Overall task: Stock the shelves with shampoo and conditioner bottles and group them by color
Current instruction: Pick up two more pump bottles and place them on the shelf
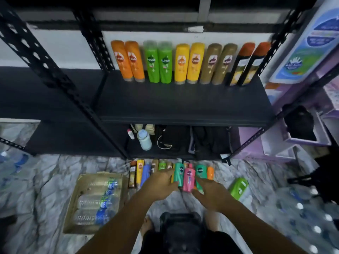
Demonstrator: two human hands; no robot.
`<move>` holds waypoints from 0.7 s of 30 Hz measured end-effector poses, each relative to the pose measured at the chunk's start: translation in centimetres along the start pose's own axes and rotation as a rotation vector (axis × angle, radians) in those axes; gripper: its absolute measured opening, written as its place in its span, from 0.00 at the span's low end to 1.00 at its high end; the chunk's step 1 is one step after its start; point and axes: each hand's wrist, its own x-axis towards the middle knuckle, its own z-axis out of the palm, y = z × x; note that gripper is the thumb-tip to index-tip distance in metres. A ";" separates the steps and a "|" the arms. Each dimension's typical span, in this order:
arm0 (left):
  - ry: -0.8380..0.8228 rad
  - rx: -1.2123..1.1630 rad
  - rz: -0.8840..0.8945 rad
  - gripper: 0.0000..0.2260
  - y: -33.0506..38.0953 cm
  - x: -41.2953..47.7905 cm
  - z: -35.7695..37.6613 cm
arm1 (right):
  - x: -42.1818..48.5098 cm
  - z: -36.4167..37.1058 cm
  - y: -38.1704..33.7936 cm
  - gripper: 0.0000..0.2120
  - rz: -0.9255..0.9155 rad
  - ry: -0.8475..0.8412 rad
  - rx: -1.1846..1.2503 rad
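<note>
On the black shelf [183, 99], bottles stand at the back in colour pairs: orange [128, 61], green [158, 62], yellow [189, 63], brown [217, 64] and black with orange caps [244, 65]. Below, on the floor, stands a row of mixed bottles, including two teal ones [178, 174] [200, 171], a pink one [189, 178] and a small orange one [210, 172]. My left hand [161, 182] is spread over the row, its thumb touching the left teal bottle. My right hand [209, 192] holds the base of the right teal bottle.
A light green bottle [239, 186] lies on the marble floor at the right. A cardboard tray of water bottles [95, 200] sits at the left. The lowest shelf holds a pale bottle [145, 140] and dark bags. Purple boxes [286, 142] stand beside the rack at the right.
</note>
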 end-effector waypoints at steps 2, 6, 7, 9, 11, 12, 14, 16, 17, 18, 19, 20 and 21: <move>-0.034 0.002 -0.035 0.27 -0.8 1.9 2.0 | 1.6 2.0 1.8 0.32 0.060 -0.027 0.010; -0.063 0.004 -0.101 0.31 -2.9 6.4 6.3 | 5.3 5.2 5.7 0.32 0.156 -0.107 0.033; -0.067 0.009 -0.102 0.31 -3.6 7.7 7.5 | 6.6 6.0 6.8 0.32 0.169 -0.121 0.038; -0.088 0.031 -0.104 0.32 -5.0 10.4 9.8 | 9.1 7.8 9.0 0.32 0.188 -0.148 0.045; -0.116 0.042 -0.115 0.32 -6.8 13.4 12.4 | 11.8 10.0 11.3 0.32 0.201 -0.174 0.043; -0.126 0.042 -0.124 0.32 -7.8 15.0 13.8 | 13.4 11.2 12.4 0.32 0.210 -0.182 0.046; -0.138 0.044 -0.150 0.33 -10.0 18.3 16.8 | 16.8 14.0 14.7 0.32 0.235 -0.197 0.087; -0.121 0.055 -0.191 0.33 -12.2 21.9 20.1 | 20.6 17.1 16.9 0.33 0.258 -0.203 0.155; -0.112 0.058 -0.216 0.34 -13.3 23.7 21.8 | 22.6 18.7 17.8 0.33 0.268 -0.207 0.190; -0.104 0.057 -0.242 0.34 -14.4 25.4 23.4 | 24.6 20.3 18.7 0.33 0.276 -0.208 0.223; -0.094 0.055 -0.260 0.35 -15.4 27.2 24.9 | 26.7 21.8 19.6 0.33 0.284 -0.211 0.248; -0.079 0.052 -0.270 0.35 -16.3 29.1 26.4 | 28.8 23.2 20.4 0.32 0.282 -0.213 0.257; -0.063 0.047 -0.275 0.34 -17.3 31.0 27.7 | 30.8 24.6 21.1 0.32 0.268 -0.213 0.243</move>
